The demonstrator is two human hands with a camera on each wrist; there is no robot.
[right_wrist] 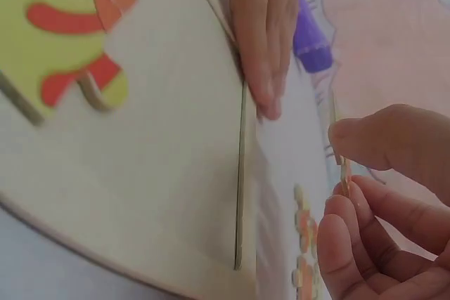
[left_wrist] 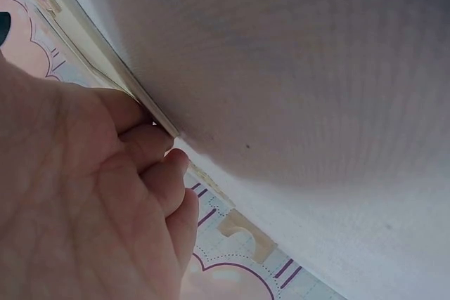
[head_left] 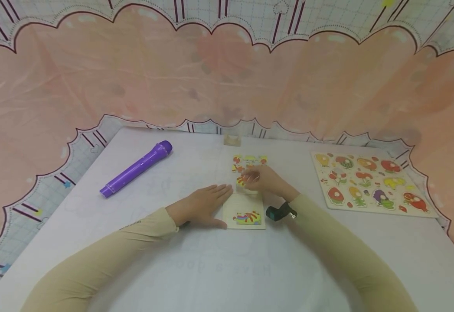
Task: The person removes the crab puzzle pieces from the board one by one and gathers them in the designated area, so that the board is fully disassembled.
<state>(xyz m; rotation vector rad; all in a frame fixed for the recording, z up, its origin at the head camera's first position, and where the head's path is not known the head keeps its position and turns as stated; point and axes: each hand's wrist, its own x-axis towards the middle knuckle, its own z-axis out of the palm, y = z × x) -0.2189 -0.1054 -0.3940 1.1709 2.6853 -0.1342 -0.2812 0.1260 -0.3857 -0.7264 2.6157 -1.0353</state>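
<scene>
A pale wooden puzzle board (head_left: pixel 242 203) lies on the white table in front of me. A few joined, brightly coloured puzzle pieces (head_left: pixel 249 217) sit at its near side; the right wrist view shows these yellow and red pieces (right_wrist: pixel 77 40) closely. My left hand (head_left: pixel 201 206) rests at the board's left edge, fingers stretched forward; in the left wrist view its fingertips touch the board's edge (left_wrist: pixel 151 107). Beyond the board's far edge my right hand (head_left: pixel 266 180) pinches a thin puzzle piece (right_wrist: pixel 344 173) between thumb and fingers. Loose puzzle pieces (head_left: pixel 250 160) lie just past that hand, which partly hides them.
A purple toy microphone (head_left: pixel 136 170) lies at the left. On the right is a fruit puzzle board (head_left: pixel 371 184). A small wooden block with a notch (head_left: pixel 232 140) stands near the table's far edge. A patterned cloth (head_left: pixel 211 82) hangs behind.
</scene>
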